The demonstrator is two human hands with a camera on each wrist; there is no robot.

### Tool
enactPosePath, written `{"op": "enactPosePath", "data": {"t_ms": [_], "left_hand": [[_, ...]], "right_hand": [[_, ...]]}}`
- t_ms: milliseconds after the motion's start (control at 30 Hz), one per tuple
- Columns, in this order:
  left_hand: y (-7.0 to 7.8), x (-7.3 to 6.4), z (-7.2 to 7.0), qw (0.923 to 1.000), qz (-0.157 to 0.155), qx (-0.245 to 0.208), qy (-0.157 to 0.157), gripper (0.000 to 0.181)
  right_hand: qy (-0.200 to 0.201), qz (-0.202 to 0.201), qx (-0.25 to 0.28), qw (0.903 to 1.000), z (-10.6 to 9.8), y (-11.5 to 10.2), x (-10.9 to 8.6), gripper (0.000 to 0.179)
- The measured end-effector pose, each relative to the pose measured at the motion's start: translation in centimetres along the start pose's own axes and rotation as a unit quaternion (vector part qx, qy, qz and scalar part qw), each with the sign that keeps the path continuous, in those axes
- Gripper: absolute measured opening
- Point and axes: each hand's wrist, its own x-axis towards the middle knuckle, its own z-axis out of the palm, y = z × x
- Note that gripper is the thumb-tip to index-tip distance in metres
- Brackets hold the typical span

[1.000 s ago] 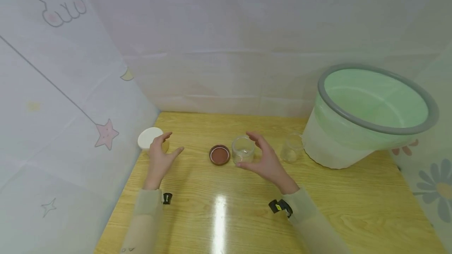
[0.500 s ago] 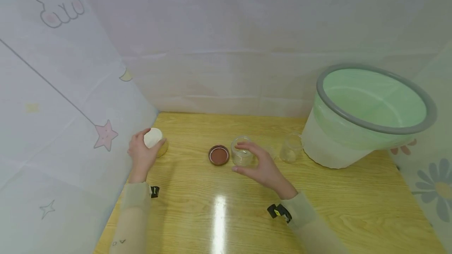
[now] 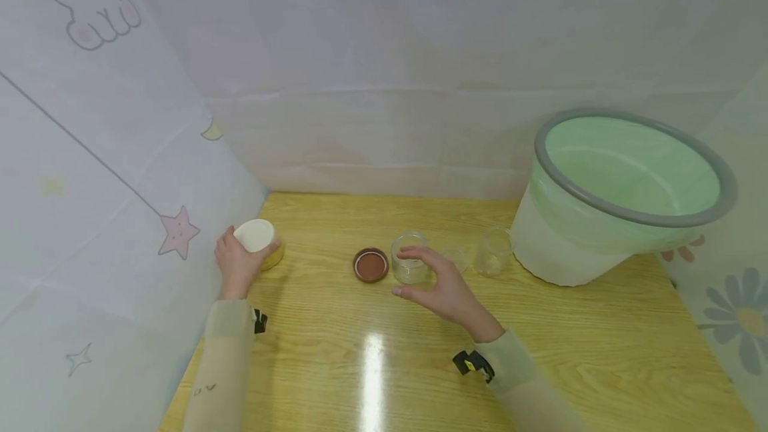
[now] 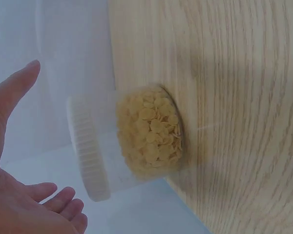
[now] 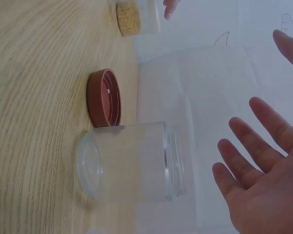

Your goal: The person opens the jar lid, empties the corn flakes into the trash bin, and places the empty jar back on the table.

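At the table's left side stands a clear jar of yellow flakes [image 4: 150, 131] with a ribbed white lid [image 3: 255, 235]. My left hand [image 3: 238, 264] is spread around this lid, and the left wrist view shows thumb and fingers apart from it. Near the middle, a clear glass jar [image 5: 129, 163] stands upright without a lid; nothing shows inside it. My right hand [image 3: 449, 289] hovers close above and in front of that glass jar, fingers extended and not touching it. A brown lid [image 3: 371, 265] lies beside the glass jar, its inner side up.
Right of the glass jar stands a clear glass cup [image 3: 492, 259], with another faint clear object [image 3: 457, 259] partly behind my right hand. A large white and green bucket [image 3: 570, 239] with a grey rim occupies the right back. Pale printed cloth [image 3: 360, 132] lines the back and sides.
My left hand has moved left, from beside the flake jar to around its lid. My right hand has drawn slightly toward me and left.
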Motion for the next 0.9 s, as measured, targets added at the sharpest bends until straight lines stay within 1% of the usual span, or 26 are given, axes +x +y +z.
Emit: {"op": "enactPosePath", "data": {"t_ms": [167, 333, 467, 633, 700, 800, 900], "left_hand": [[-0.9, 0.1, 0.8, 0.9997, -0.020, 0.003, -0.009, 0.118], [-1.6, 0.4, 1.3, 0.9992, -0.039, -0.004, 0.005, 0.120], [-2.0, 1.0, 1.4, 0.9989, -0.045, 0.006, 0.008, 0.118], [-2.7, 2.0, 1.5, 0.9979, -0.058, 0.025, -0.012, 0.119], [-2.9, 2.3, 1.5, 0.9978, -0.057, 0.028, -0.017, 0.120], [-3.0, 2.5, 1.8, 0.9983, -0.052, 0.028, -0.005, 0.119], [-2.7, 2.2, 2.4, 0.9981, -0.058, 0.008, 0.017, 0.117]], "right_hand": [[-0.003, 0.003, -0.002, 1.0000, 0.1, -0.1, -0.1, 0.057], [-0.003, 0.008, -0.003, 1.0000, 0.2, 0.1, -0.2, 0.057], [-0.003, 0.008, -0.005, 1.0000, 0.3, 0.2, -0.2, 0.057], [-0.002, -0.002, -0.005, 1.0000, 0.4, 0.3, -0.2, 0.058], [0.000, -0.006, -0.004, 1.0000, 0.4, 0.4, -0.2, 0.058], [0.002, -0.007, -0.005, 1.0000, 0.4, 0.5, -0.2, 0.058], [0.002, 0.000, -0.007, 1.0000, 0.4, 0.5, -0.2, 0.058]]}}
